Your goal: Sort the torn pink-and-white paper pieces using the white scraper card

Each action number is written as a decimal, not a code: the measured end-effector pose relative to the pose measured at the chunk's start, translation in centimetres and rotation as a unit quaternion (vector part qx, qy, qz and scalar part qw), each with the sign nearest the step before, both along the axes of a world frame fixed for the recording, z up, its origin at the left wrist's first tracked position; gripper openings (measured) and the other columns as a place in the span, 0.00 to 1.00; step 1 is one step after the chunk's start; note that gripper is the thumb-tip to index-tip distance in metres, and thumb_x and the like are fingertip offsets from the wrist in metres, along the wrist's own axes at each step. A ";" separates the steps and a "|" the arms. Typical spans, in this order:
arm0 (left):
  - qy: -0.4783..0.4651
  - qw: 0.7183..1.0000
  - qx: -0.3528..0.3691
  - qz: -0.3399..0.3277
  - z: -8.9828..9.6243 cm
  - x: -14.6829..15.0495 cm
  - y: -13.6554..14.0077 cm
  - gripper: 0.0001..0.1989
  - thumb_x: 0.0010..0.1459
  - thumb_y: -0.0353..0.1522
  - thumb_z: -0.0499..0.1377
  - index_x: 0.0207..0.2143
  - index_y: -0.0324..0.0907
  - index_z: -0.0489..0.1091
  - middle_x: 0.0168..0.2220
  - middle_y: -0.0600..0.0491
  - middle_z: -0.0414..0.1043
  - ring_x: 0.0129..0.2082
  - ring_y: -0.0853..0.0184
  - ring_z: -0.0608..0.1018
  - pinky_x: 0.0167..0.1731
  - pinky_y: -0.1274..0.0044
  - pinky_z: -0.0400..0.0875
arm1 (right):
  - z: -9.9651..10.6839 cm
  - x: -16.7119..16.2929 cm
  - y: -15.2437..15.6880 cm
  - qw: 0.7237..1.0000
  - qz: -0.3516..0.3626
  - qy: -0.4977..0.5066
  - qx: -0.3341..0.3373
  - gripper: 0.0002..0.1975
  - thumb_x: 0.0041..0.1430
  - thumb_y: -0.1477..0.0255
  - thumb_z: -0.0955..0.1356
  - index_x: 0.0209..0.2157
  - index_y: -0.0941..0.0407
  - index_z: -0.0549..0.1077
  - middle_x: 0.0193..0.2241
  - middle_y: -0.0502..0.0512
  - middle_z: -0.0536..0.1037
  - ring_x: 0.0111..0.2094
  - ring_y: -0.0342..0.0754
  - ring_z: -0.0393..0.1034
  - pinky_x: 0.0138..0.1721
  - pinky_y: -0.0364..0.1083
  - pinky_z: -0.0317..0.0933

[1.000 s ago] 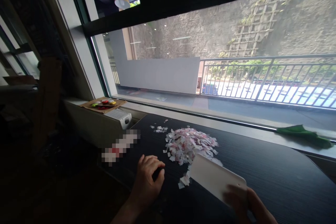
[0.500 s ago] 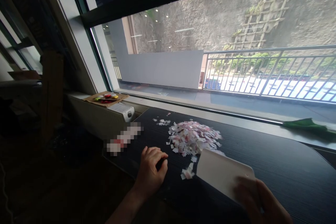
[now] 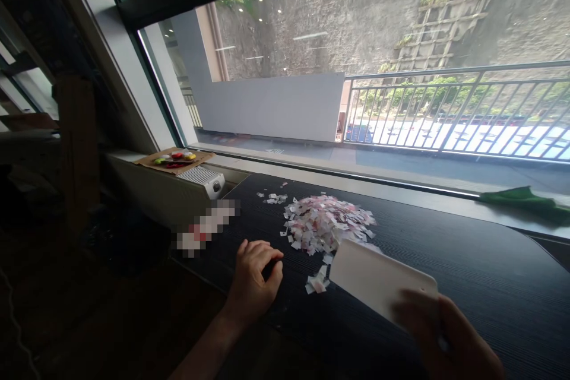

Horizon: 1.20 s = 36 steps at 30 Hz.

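Note:
My right hand [image 3: 449, 332] grips the near end of a flat white board [image 3: 383, 279] with rounded corners and a small hole close to the fingers. The board is tilted, and its far end touches or nearly touches the edge of a heap of small white and pink paper scraps [image 3: 327, 222]. My left hand [image 3: 256, 276] is at the table's near side, left of the heap, its fingers loosely curled and a gap beside the thumb; nothing shows in it. Between the left hand and the board lies a small clump of scraps [image 3: 317, 281].
The dark table [image 3: 445, 249] stands against a large window. A few loose scraps [image 3: 275, 198] lie behind the heap. A white slatted box [image 3: 202, 179] and cardboard [image 3: 207, 158] with colourful items are at the back left. A green cloth-like thing [image 3: 521, 197] lies on the sill.
The view has shifted slightly, so most things appear a little higher. The board's end has moved slightly left against the scraps. The left hand looks unchanged.

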State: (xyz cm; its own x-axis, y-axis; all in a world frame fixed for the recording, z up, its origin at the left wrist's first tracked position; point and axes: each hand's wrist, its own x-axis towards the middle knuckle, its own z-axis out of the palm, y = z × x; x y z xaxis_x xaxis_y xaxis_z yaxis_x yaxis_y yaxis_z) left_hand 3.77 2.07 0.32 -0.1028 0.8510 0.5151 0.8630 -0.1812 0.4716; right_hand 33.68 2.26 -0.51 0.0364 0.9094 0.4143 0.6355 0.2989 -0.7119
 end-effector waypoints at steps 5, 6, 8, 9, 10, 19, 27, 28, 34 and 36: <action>0.004 1.000 0.005 -0.002 0.0 -0.1 0.0 0.08 0.55 0.32 0.53 0.33 0.45 0.73 0.35 0.53 0.77 0.45 0.59 0.75 0.56 0.55 0.55 | 0.4 -0.3 0.0 1.000 0.004 -0.029 0.008 0.08 0.56 0.61 0.64 0.34 0.49 0.71 0.29 0.53 0.83 0.28 0.51 0.78 0.27 0.43 0.71; 0.004 1.000 0.006 -0.001 0.0 -0.1 0.0 0.09 0.55 0.32 0.53 0.32 0.45 0.73 0.34 0.53 0.77 0.45 0.59 0.75 0.56 0.56 0.55 | 0.4 -0.1 -0.1 0.999 -0.018 -0.032 0.010 0.08 0.56 0.61 0.64 0.34 0.49 0.71 0.28 0.53 0.82 0.27 0.51 0.78 0.26 0.43 0.70; 0.006 1.000 0.008 -0.001 0.0 -0.1 0.0 0.09 0.55 0.31 0.53 0.32 0.45 0.73 0.34 0.53 0.77 0.44 0.59 0.75 0.56 0.56 0.56 | 0.4 0.0 -0.3 0.998 -0.045 -0.033 0.015 0.09 0.56 0.61 0.64 0.33 0.50 0.71 0.27 0.54 0.82 0.25 0.52 0.77 0.24 0.43 0.70; 0.008 1.000 0.009 -0.002 0.0 -0.1 0.0 0.09 0.55 0.31 0.53 0.32 0.45 0.73 0.34 0.53 0.77 0.44 0.59 0.75 0.56 0.56 0.56 | 0.3 0.1 -0.4 0.998 -0.047 -0.034 0.020 0.09 0.56 0.61 0.64 0.33 0.49 0.71 0.27 0.54 0.82 0.26 0.52 0.78 0.24 0.43 0.70; 0.009 1.000 0.009 -0.003 0.0 -0.1 0.0 0.09 0.55 0.31 0.53 0.33 0.45 0.73 0.34 0.53 0.77 0.44 0.59 0.75 0.56 0.56 0.56 | 0.3 0.0 -0.4 0.998 -0.036 -0.037 0.028 0.08 0.56 0.61 0.65 0.34 0.49 0.71 0.28 0.53 0.82 0.26 0.51 0.78 0.24 0.43 0.71; 0.007 1.000 0.017 -0.002 -0.2 -0.2 0.1 0.08 0.55 0.31 0.53 0.33 0.46 0.72 0.34 0.54 0.77 0.44 0.58 0.75 0.55 0.54 0.56 | 0.5 -0.8 0.2 0.981 0.080 -0.089 0.156 0.06 0.60 0.68 0.65 0.39 0.51 0.71 0.31 0.49 0.83 0.28 0.45 0.79 0.28 0.36 0.71; 0.011 1.000 0.016 -0.008 -0.2 -0.3 0.1 0.08 0.55 0.31 0.53 0.33 0.46 0.72 0.34 0.54 0.77 0.44 0.58 0.75 0.55 0.53 0.55 | 0.9 -0.9 0.0 0.979 0.095 -0.090 0.158 0.04 0.61 0.70 0.64 0.38 0.51 0.70 0.29 0.46 0.82 0.27 0.43 0.79 0.28 0.34 0.70; 0.011 1.000 0.016 -0.008 -0.2 -0.3 0.1 0.08 0.55 0.31 0.53 0.33 0.45 0.72 0.34 0.54 0.77 0.44 0.58 0.75 0.55 0.53 0.55 | 0.9 -0.8 0.0 0.980 0.077 -0.095 0.158 0.04 0.61 0.69 0.65 0.38 0.51 0.70 0.28 0.47 0.82 0.26 0.43 0.78 0.27 0.34 0.69; 0.011 1.000 0.011 -0.009 -0.2 -0.2 0.0 0.08 0.55 0.31 0.53 0.33 0.46 0.72 0.35 0.54 0.77 0.44 0.58 0.75 0.55 0.54 0.55 | 1.0 -0.8 0.1 0.977 0.050 -0.108 0.177 0.04 0.61 0.68 0.64 0.37 0.51 0.70 0.27 0.47 0.82 0.25 0.42 0.78 0.25 0.33 0.69; 0.013 1.000 0.013 -0.008 -0.2 -0.2 0.0 0.08 0.55 0.31 0.53 0.33 0.46 0.72 0.35 0.54 0.77 0.45 0.58 0.75 0.55 0.54 0.55 | 1.0 -0.9 0.1 0.974 0.077 -0.108 0.183 0.04 0.62 0.68 0.64 0.37 0.51 0.70 0.29 0.47 0.82 0.27 0.43 0.79 0.29 0.34 0.70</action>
State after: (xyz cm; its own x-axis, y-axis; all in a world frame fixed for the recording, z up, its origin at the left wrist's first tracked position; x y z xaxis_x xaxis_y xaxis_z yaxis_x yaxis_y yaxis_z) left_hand 3.56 2.08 0.11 -0.0748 0.8392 0.5387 0.8720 -0.2070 0.4436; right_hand 32.83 2.37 0.47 -0.2127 0.6873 0.6946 0.6856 0.6114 -0.3951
